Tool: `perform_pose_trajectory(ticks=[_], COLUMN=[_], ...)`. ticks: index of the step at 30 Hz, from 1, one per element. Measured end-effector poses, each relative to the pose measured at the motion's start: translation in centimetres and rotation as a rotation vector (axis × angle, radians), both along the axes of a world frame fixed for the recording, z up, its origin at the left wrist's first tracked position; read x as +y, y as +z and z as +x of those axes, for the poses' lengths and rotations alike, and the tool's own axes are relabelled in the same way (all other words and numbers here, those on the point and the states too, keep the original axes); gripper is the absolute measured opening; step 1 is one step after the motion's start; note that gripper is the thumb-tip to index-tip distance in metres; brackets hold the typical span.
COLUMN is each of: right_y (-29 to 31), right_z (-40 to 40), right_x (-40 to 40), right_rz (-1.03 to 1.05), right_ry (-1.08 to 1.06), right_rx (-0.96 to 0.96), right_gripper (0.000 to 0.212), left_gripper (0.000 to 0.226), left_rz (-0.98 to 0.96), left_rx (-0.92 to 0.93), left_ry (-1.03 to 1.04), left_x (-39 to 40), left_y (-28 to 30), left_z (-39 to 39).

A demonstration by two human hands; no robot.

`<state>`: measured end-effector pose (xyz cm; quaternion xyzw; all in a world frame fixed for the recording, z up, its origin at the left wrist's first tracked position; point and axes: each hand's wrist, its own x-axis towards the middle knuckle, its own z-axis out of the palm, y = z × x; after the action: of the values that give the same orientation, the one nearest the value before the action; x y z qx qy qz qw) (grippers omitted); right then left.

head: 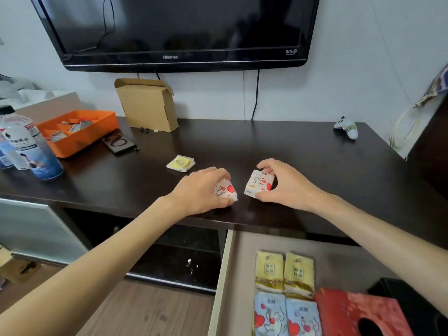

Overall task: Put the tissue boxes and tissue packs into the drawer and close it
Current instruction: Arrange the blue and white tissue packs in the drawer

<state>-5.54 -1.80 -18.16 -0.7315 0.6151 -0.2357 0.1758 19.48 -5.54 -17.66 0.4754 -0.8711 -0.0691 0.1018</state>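
My left hand (pixel 202 190) is closed around a white tissue pack with red hearts (pixel 226 191) on the dark tabletop. My right hand (pixel 288 184) grips a second white heart-printed tissue pack (pixel 258 184), tilted up off the table. A small yellow tissue pack (pixel 180 163) lies further back on the table. Below, the drawer (pixel 224 275) stands open. Inside it lie two yellow tissue packs (pixel 284 271), two blue heart-printed packs (pixel 287 316) and a red tissue box (pixel 358 314).
An orange tray (pixel 97 135), water bottles (pixel 29 146), a phone (pixel 119 143) and a cardboard box (pixel 148 104) stand at the back left of the table (pixel 266 146). A white game controller (pixel 346 127) lies back right. A black TV (pixel 174 30) hangs above.
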Motion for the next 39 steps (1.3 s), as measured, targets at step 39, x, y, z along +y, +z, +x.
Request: perform_pose_trajectory(ticks=[39], right_y=[-6.5], right_z=[1.5], right_x=[28.0], right_rz=[0.148], right_ry=[0.291], right_rx=[0.56], right_gripper=[0.057], left_gripper=[0.069], left_rz=[-0.012], left_rx=[-0.078], left_ry=[-0.611], left_x=[24.7], left_y=[-10.6], left_z=[-1.4])
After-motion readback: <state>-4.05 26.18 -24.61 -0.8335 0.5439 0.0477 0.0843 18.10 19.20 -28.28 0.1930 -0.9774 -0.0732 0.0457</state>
